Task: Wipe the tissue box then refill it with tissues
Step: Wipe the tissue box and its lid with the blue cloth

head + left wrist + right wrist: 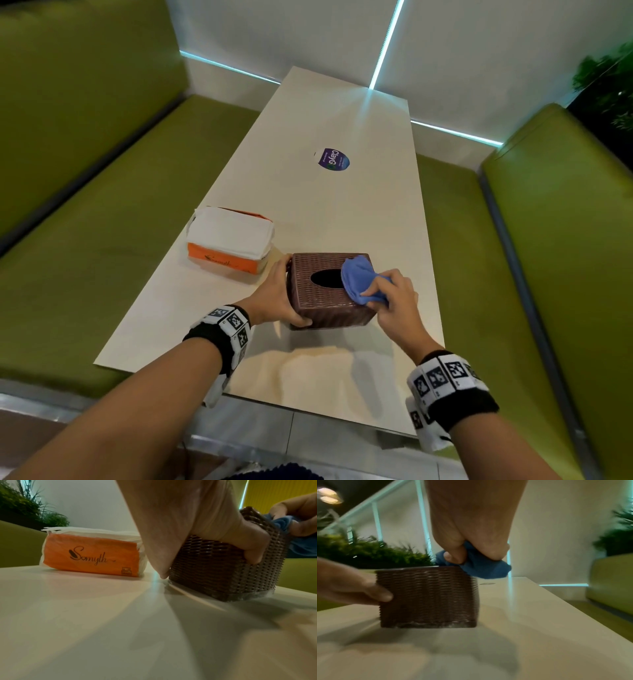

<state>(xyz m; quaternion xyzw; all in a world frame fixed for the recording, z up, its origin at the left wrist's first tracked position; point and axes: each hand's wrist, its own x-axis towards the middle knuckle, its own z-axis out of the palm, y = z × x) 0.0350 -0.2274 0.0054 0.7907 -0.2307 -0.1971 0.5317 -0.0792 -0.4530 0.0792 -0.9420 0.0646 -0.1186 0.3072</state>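
A brown woven tissue box [322, 298] [214, 566] [428, 596] with a dark oval slot in its top stands on the table near the front edge. My left hand [277, 298] [197, 524] grips its left side, thumb on the near face, fingers round the far corner. My right hand [390, 298] [471, 534] holds a bunched blue cloth [359, 281] [481, 566] [283, 523] against the box's top right. An orange pack of white tissues [229, 240] [91, 555], torn wide at the top, lies to the left of the box.
The long cream table [342, 205] carries a purple round sticker [334, 159] further back. Green padded benches [102, 222] run along both sides. A white wall with lit strips closes the far end; plants [606, 78] stand at the right.
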